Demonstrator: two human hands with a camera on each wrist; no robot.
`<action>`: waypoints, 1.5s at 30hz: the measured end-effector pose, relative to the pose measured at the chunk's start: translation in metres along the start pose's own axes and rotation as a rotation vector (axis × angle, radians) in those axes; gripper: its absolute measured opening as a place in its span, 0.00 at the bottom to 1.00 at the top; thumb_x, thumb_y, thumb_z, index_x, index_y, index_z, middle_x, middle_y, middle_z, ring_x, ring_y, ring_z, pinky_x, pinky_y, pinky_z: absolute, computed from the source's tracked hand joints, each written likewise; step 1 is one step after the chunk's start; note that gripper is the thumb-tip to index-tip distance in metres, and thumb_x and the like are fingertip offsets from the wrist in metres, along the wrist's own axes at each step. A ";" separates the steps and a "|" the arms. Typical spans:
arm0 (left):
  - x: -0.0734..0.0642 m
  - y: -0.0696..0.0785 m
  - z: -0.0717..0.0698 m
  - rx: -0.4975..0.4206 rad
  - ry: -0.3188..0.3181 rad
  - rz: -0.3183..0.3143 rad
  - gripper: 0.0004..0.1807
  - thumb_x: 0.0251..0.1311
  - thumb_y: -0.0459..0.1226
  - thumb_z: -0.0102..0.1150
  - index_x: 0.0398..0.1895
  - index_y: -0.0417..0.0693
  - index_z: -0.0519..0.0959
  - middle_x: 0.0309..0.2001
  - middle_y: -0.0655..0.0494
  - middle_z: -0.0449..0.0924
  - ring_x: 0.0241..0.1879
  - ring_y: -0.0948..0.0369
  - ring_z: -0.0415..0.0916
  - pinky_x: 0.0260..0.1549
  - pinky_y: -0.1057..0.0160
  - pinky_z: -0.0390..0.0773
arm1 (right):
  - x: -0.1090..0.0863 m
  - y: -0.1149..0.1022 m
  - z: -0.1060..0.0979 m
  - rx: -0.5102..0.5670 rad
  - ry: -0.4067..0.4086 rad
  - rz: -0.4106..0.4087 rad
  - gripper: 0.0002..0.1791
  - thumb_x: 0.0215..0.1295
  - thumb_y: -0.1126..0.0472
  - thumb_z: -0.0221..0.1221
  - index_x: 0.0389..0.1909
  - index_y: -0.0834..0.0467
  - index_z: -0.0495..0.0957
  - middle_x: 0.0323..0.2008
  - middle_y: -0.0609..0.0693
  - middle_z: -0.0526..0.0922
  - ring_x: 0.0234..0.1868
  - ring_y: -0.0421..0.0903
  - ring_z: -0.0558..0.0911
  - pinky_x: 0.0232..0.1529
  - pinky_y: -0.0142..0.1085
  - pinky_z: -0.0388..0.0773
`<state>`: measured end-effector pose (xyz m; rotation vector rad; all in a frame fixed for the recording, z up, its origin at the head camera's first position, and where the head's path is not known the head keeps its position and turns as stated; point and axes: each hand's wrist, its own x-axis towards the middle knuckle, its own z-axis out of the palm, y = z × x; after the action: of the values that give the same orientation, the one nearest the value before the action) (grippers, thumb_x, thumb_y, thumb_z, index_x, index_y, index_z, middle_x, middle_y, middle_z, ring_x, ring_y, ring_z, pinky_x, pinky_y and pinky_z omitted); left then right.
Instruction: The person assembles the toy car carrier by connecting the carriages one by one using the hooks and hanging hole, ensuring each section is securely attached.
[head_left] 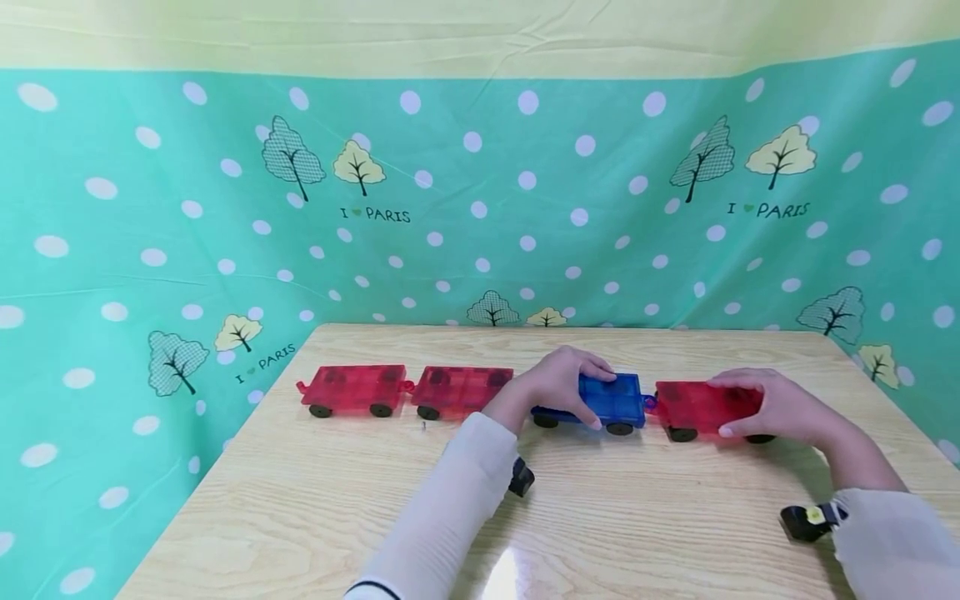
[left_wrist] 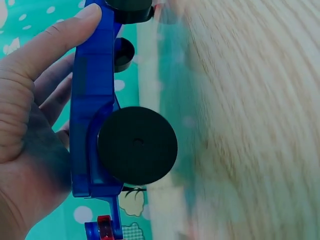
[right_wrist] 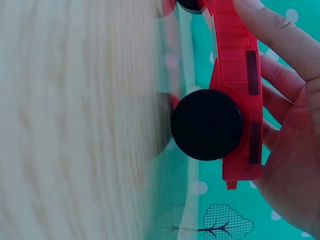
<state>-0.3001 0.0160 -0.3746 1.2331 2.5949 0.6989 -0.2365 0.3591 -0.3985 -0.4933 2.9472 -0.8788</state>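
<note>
My left hand (head_left: 558,383) grips a blue toy train car (head_left: 622,398) from above, thumb on the near side and fingers over the far side. With its thumb on the near side, my right hand (head_left: 787,407) holds a red train car (head_left: 686,404) at its right end. A blue coupling (head_left: 650,403) bridges the two cars. In the left wrist view, a red ring (left_wrist: 105,227) sits at the blue car's other end. Both cars have black wheels (right_wrist: 207,125), which stand at the tabletop. My left hand hides part of the blue car.
Two more red train cars, a middle one (head_left: 457,387) and a leftmost one (head_left: 352,387), continue the row leftward, joined by a red coupling (head_left: 407,387). The wooden table (head_left: 300,500) ends at a turquoise dotted curtain (head_left: 480,208). Black wrist devices (head_left: 806,522) hang beneath both wrists.
</note>
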 end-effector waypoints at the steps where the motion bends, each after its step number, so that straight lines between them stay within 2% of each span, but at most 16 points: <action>1: 0.000 -0.001 0.000 0.004 -0.010 0.003 0.39 0.40 0.47 0.81 0.61 0.57 0.78 0.63 0.63 0.73 0.66 0.65 0.64 0.60 0.71 0.65 | 0.000 0.000 0.000 0.005 0.000 -0.004 0.43 0.44 0.48 0.77 0.60 0.65 0.74 0.58 0.69 0.72 0.55 0.66 0.69 0.42 0.49 0.78; 10: 0.003 -0.007 -0.005 0.038 -0.079 -0.006 0.38 0.41 0.48 0.80 0.62 0.63 0.78 0.66 0.62 0.69 0.67 0.61 0.61 0.63 0.67 0.63 | 0.002 -0.002 0.002 0.024 0.001 -0.029 0.42 0.44 0.50 0.77 0.59 0.65 0.75 0.58 0.68 0.73 0.54 0.65 0.71 0.39 0.44 0.79; 19: 0.006 -0.006 -0.008 0.028 -0.130 -0.013 0.39 0.41 0.46 0.80 0.62 0.65 0.77 0.66 0.60 0.67 0.66 0.61 0.61 0.62 0.69 0.63 | 0.004 -0.002 0.003 0.031 -0.001 -0.050 0.41 0.44 0.50 0.77 0.59 0.65 0.75 0.57 0.67 0.74 0.54 0.64 0.71 0.38 0.42 0.79; 33: 0.016 -0.002 -0.014 0.105 -0.211 -0.011 0.39 0.41 0.48 0.80 0.62 0.65 0.77 0.65 0.62 0.67 0.66 0.63 0.59 0.62 0.70 0.62 | 0.003 -0.005 0.002 0.048 -0.006 -0.039 0.42 0.44 0.50 0.77 0.59 0.65 0.75 0.58 0.68 0.72 0.56 0.66 0.69 0.40 0.47 0.78; 38: 0.017 -0.007 -0.008 0.037 -0.210 -0.030 0.38 0.41 0.46 0.80 0.61 0.64 0.78 0.65 0.62 0.68 0.66 0.63 0.60 0.62 0.70 0.61 | 0.004 -0.004 0.002 0.050 -0.013 -0.026 0.42 0.44 0.50 0.77 0.60 0.65 0.75 0.59 0.69 0.72 0.56 0.66 0.68 0.42 0.49 0.78; 45: 0.017 -0.012 0.000 -0.027 -0.190 -0.049 0.35 0.42 0.47 0.80 0.59 0.63 0.79 0.64 0.63 0.69 0.66 0.63 0.61 0.64 0.68 0.60 | 0.002 -0.001 0.000 0.041 -0.014 -0.027 0.42 0.44 0.50 0.77 0.60 0.65 0.75 0.59 0.68 0.72 0.56 0.66 0.69 0.42 0.42 0.78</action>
<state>-0.3193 0.0230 -0.3801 1.1631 2.4444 0.5751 -0.2385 0.3580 -0.3981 -0.5363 2.9103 -0.9327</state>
